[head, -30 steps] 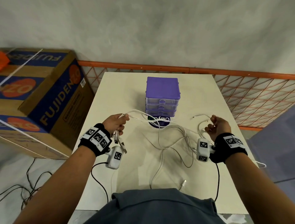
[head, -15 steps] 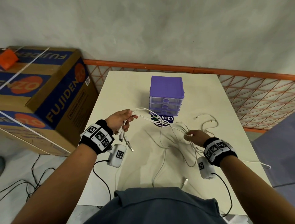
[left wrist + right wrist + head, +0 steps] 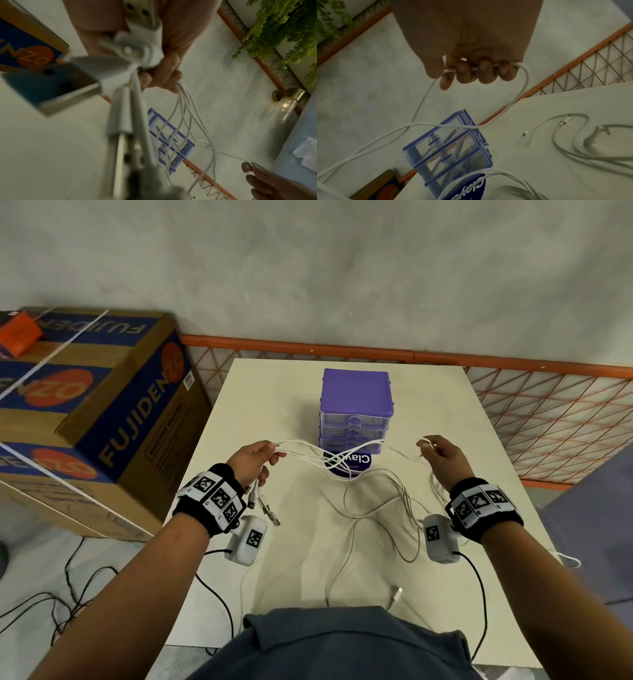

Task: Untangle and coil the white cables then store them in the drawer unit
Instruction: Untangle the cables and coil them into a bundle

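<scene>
Even, soft overhead light; dim, blurred wrist views; wide-angle edge distortion.

Several thin white cables (image 3: 373, 501) form a loose tangle: a bunch of strands is raised at one side with metal USB plugs (image 3: 267, 508) dangling from it, one strand is lifted at the other side, and the slack loops sprawl across the pale surface (image 3: 274, 405). Behind them stands a small purple plastic drawer unit (image 3: 356, 409) with three clear drawers, all closed, upright.
</scene>
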`<state>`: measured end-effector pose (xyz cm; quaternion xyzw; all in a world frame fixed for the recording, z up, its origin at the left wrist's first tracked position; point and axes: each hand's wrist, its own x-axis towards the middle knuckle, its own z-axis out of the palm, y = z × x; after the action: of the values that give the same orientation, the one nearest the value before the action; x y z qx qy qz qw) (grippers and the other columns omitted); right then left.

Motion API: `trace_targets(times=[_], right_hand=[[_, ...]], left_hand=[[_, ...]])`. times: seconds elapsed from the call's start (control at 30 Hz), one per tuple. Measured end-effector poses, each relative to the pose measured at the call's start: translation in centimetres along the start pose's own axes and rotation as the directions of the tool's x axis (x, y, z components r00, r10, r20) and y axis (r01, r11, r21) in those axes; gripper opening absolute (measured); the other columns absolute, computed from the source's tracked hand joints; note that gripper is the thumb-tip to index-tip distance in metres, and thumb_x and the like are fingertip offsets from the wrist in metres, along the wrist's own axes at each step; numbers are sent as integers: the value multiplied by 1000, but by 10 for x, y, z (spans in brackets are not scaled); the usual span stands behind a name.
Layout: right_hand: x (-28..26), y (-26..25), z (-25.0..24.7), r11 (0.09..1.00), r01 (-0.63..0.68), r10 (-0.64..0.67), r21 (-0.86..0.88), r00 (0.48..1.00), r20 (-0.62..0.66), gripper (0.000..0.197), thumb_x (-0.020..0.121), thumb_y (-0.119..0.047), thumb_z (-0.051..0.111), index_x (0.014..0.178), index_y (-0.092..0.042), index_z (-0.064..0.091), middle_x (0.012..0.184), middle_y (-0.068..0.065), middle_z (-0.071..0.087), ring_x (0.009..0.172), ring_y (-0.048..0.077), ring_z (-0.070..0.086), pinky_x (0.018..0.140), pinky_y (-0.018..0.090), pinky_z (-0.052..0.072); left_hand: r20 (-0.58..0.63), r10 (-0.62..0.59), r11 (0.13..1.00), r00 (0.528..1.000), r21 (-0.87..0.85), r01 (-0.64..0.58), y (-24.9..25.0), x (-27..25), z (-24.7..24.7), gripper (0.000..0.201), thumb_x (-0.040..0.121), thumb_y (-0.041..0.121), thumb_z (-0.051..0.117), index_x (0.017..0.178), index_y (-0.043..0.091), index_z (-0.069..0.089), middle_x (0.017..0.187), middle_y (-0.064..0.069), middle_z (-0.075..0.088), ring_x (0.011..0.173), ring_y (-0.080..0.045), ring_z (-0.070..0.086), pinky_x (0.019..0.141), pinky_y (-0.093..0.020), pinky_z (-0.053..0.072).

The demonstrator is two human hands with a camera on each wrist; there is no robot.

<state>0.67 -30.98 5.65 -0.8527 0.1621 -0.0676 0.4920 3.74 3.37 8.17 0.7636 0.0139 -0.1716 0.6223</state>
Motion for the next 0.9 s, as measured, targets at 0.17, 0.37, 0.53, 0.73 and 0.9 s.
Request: trace_targets(times=[0.17,0.37,0.53,0.73,0.9], right_hand=[[0,-4,0,995,-39,41,92,999,-21,36,85,2,39,64,-24,53,64,-2,50,51,9,44,49,19,33],[-10,-25,4,995,-75,85,-68,986,146,32,77,6,46,86,-21,62,62,-5,49,55,9,41,48,16,34],[-19,-29,13,914,-38,214,-403,891,401,24,87,-35,54,79,-14,64,60,-3,53,51,14,46,49,22,36],[-25,-26,24,894,29,207,-446,858,470,24,87,1,36,95,-13,54,62,-3,53,36,5,49,37,11,41],[-24,-30,26,941,-45,188,-334,893,409,25,88,0,38,99,-18,50,69,1,45,52,12,36,34,8,32]], left_hand=[[12,-21,999,1000,-31,21,3,0,3,35,101,20,32,78,12,58,69,0,41,28,-2,34,34,-13,30],[48,34,998,998,43,-36,8,-1,12,35,100,18,33,76,15,58,71,0,38,28,-2,36,34,-12,31],[72,41,997,997,63,-46,12,-2,19,33,100,18,34,75,15,55,71,-1,40,29,-2,38,36,-11,32],[120,23,999,993,27,-27,21,-5,31,30,99,17,36,74,13,50,71,0,41,28,-1,37,34,-11,30],[226,1,1000,974,-13,2,24,-6,39,30,99,19,35,74,12,50,71,0,42,30,-2,38,36,-13,34]])
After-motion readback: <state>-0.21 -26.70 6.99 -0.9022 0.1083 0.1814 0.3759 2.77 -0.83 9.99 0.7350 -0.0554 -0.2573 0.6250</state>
